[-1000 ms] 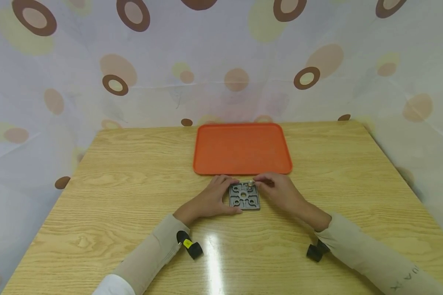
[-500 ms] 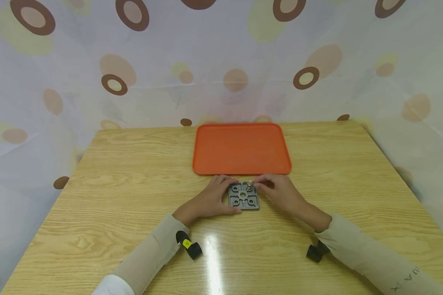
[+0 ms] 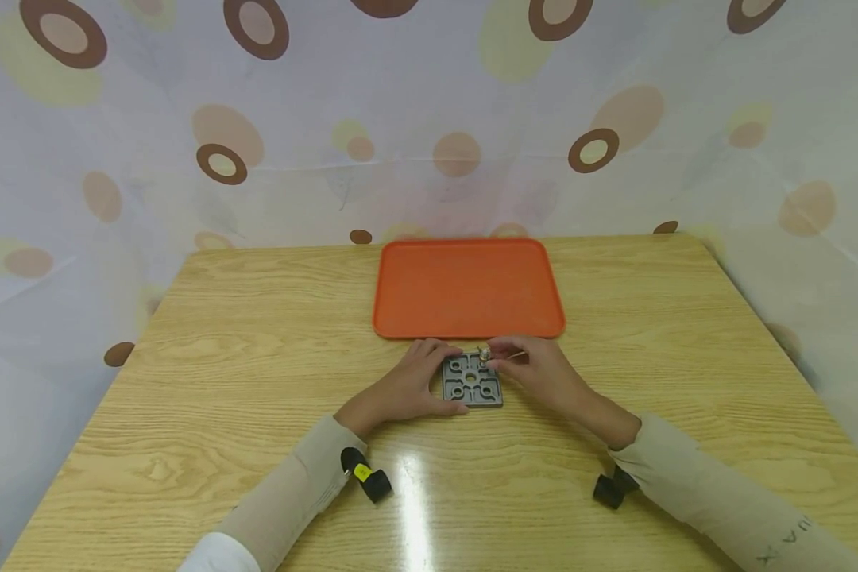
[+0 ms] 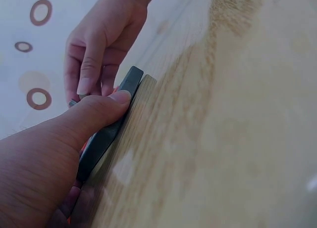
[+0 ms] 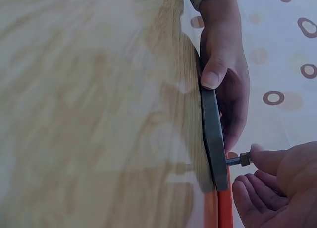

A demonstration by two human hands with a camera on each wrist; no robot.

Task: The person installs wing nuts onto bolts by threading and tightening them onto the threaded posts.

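A grey square metal plate [image 3: 471,380] with a centre hole and raised rings at its corners lies on the table. My left hand [image 3: 409,383] holds it from the left, thumb along the near edge and fingers at the far edge. At the plate's far right corner stands a small metal bolt [image 3: 485,355]. In the right wrist view, the bolt [image 5: 239,160] shows a threaded shank meeting the plate's face and a wider head at its outer end. My right hand [image 3: 543,373] has its thumb and forefinger at that head; the other fingers are curled below.
Just beyond the plate, an orange tray [image 3: 468,335] lies on the wooden table [image 3: 272,318]. A patterned curtain [image 3: 400,191] hangs behind the table and along both sides. Black cameras are strapped at both wrists.
My right thumb and forefinger have shifted slightly around the bolt, and more of its head shows between them. The left hand and the plate keep their places.
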